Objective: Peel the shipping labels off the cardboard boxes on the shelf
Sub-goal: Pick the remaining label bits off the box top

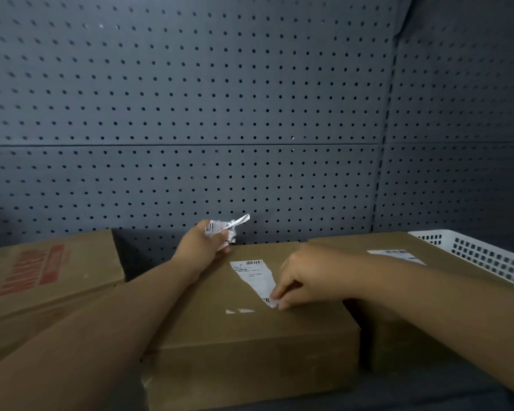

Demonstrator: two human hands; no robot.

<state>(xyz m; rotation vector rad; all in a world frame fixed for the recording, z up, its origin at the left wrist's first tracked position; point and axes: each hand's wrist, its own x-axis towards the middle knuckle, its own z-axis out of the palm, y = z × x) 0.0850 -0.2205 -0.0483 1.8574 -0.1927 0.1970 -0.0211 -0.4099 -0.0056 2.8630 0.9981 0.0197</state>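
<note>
The right hand (303,277) is reaching over the middle cardboard box (250,330) and pinching the lower tip of a torn shipping label (254,275) between thumb and curled fingertips, right at the point where the white paper is narrowing to a sliver near the box's front edge. The label is lying flat on the box top, wide at its far end where a barcode is showing and tapering toward the pinching fingers. Two small white flecks (239,310) are sticking to the cardboard just left of that tip. The left hand (204,247) is hovering over the far left corner of the same box, its fingers curling round a wad of crumpled label scraps (226,228), with one twisted strip poking up and to the right. A left-hand box (42,271) with blurred red print is sitting tilted beside the left forearm, and a right-hand box (398,315) is standing just beside the middle one, carrying a second label (395,256) on its top, partly hidden by the right forearm. A white basket (487,256) with a slotted wall is resting behind that box at the right edge. All of it is sitting on a dark shelf (413,393) in front of a grey pegboard wall (190,99)
</note>
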